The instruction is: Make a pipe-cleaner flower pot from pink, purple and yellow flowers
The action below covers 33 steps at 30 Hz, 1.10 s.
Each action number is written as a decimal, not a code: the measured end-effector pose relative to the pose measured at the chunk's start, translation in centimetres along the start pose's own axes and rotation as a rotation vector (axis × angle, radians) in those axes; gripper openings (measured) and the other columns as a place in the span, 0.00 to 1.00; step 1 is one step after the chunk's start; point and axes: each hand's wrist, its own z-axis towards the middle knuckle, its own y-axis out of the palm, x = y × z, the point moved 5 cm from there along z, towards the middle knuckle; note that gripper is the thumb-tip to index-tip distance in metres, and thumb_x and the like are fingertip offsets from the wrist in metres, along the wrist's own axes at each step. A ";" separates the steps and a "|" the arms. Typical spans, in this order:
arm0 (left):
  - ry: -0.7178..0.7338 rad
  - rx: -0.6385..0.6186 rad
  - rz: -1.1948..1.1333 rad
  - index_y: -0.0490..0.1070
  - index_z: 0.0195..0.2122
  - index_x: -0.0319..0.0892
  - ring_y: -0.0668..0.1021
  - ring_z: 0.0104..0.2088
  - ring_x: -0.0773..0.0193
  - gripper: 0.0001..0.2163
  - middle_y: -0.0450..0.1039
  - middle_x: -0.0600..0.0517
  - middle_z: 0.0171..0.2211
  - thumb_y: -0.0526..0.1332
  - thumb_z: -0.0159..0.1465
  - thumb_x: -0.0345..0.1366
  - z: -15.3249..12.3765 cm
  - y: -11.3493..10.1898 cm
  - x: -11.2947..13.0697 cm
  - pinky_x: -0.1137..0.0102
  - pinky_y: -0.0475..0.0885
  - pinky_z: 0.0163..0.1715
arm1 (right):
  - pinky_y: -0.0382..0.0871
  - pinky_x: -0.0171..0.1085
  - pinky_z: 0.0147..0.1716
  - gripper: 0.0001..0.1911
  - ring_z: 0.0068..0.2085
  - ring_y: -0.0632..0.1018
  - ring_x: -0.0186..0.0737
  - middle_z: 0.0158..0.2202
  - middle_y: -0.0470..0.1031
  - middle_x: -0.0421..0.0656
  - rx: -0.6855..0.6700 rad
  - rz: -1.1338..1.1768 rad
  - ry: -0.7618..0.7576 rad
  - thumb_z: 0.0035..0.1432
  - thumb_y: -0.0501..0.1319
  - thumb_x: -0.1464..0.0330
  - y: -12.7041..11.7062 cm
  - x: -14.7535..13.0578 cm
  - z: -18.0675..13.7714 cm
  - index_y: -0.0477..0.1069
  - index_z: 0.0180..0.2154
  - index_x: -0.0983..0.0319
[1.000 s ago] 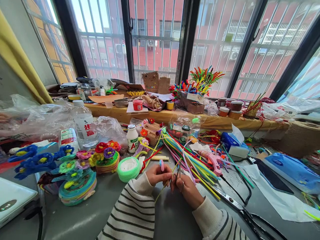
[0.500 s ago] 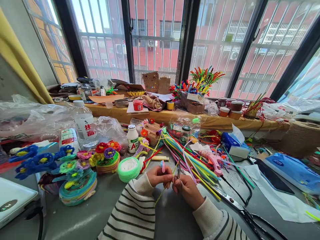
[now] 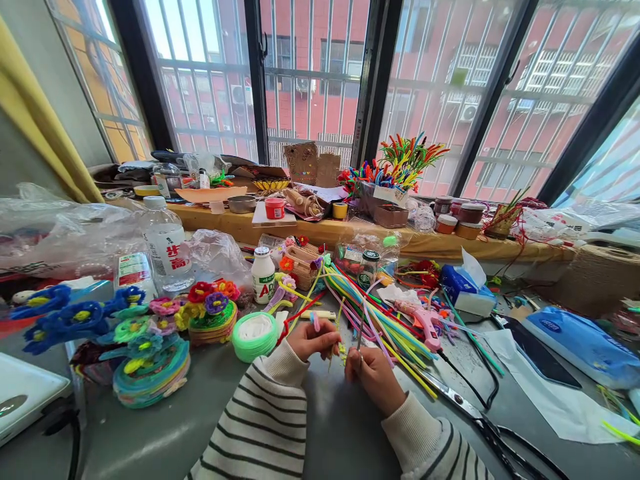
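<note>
My left hand (image 3: 314, 341) is closed in a pinch on a thin yellow yarn-like strand (image 3: 342, 350), which runs up and down beside the fingertips. A pink and pale blue fuzzy loop (image 3: 315, 320) sits on a finger of that hand. Just to the right, my right hand (image 3: 373, 375) grips a slim metal tool (image 3: 361, 328) that points upward; its exact kind is too small to tell. A small gap separates the two hands. Behind them lies a spread of coloured pipe cleaners (image 3: 380, 310).
Large black-handled scissors (image 3: 493, 427) lie to the right, near a pink glue gun (image 3: 429, 327) and its cord. On the left stand pipe-cleaner flowers (image 3: 143, 340), a green roll (image 3: 255, 337), a white bottle (image 3: 263, 275) and a water bottle (image 3: 167, 247). A tissue pack (image 3: 585, 343) lies far right.
My hands have moved apart slightly, the left one shifting left. The metal tool has come away from the left fingertips and now stands more visibly upright. The view has shifted a little.
</note>
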 end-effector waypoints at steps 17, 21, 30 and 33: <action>0.049 0.345 -0.074 0.67 0.19 0.36 0.70 0.18 0.72 0.12 0.70 0.52 0.18 0.63 0.43 0.41 -0.4 -1.8 0.7 0.78 0.61 0.17 | 0.58 0.31 0.25 0.22 0.22 0.65 0.30 0.17 0.63 0.38 -0.014 -0.008 0.019 0.53 0.49 0.59 0.1 -1.3 -0.1 0.64 0.15 0.64; 0.150 0.512 -0.213 0.68 0.19 0.37 0.70 0.19 0.74 0.11 0.70 0.54 0.19 0.63 0.42 0.40 -0.8 -3.0 1.4 0.78 0.63 0.18 | 0.57 0.30 0.24 0.22 0.21 0.64 0.30 0.16 0.62 0.38 -0.025 0.008 0.040 0.52 0.49 0.58 0.1 -0.9 -0.1 0.64 0.15 0.64; 0.282 0.733 -0.008 0.67 0.21 0.37 0.63 0.12 0.76 0.11 0.63 0.57 0.13 0.59 0.47 0.41 -1.5 -4.0 2.3 0.79 0.51 0.09 | 0.57 0.30 0.20 0.19 0.19 0.64 0.30 0.16 0.62 0.38 0.320 0.068 0.193 0.50 0.51 0.57 -1.8 0.9 -0.2 0.66 0.17 0.64; 0.311 0.812 0.228 0.66 0.21 0.38 0.64 0.12 0.74 0.10 0.63 0.56 0.14 0.54 0.51 0.40 -1.6 -4.3 2.2 0.78 0.57 0.11 | 0.59 0.31 0.20 0.19 0.20 0.66 0.32 0.18 0.65 0.39 0.409 0.075 0.207 0.49 0.51 0.57 -2.3 1.4 -0.4 0.67 0.19 0.64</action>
